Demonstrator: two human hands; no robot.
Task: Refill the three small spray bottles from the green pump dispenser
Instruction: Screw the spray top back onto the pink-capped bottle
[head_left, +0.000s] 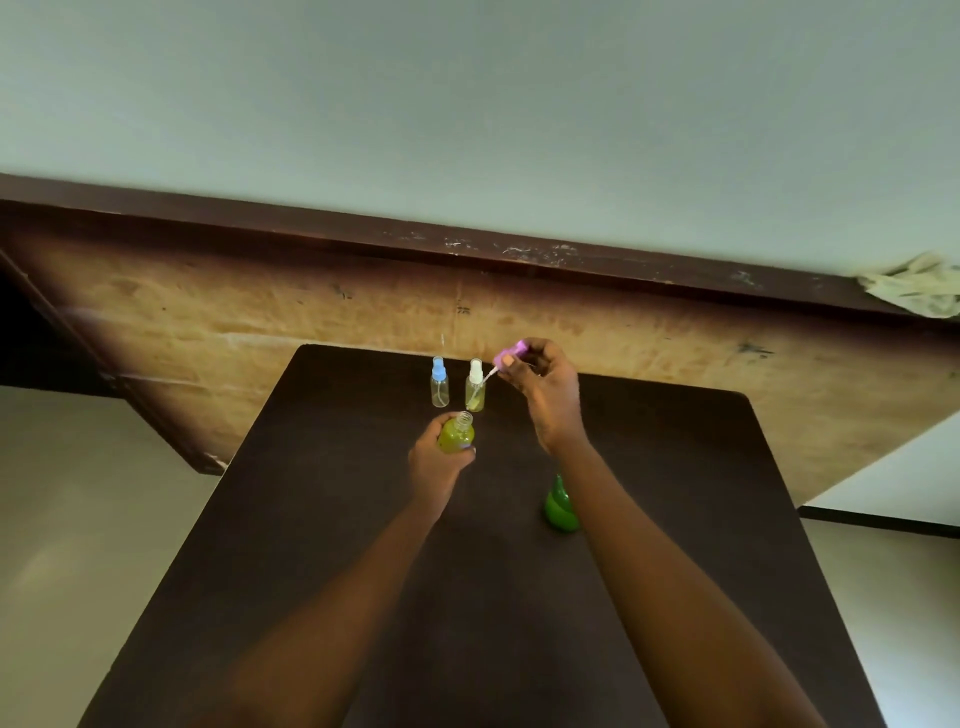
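1. Writing: can't make out any label or brand on the btls at this size.
2. L hand (439, 462): fingers wrapped round the open btl (457, 434), no cap on its threaded neck, yellow-green liquid inside. Held upright, just nearer me than the standing pair.
3. Blue-cap btl (440, 384): upright on table (311, 597), close to far edge, looks clear inside.
4. White-cap btl (475, 387): just beside the blue one, not touching; pale yellow-green liquid in it.
5. R hand (545, 395): raised, fingertips pinching pink spray cap (511, 358); its thin dip tube slants down-left, tip near the white cap.
6. Green dispenser (560, 506): on table behind my R forearm, partly hidden, well apart from the small btls.
7. Room: bare dark tabletop either side of my arms. Wood panel (260, 312) runs past far edge; cloth (919, 288) on its top rail, far R.
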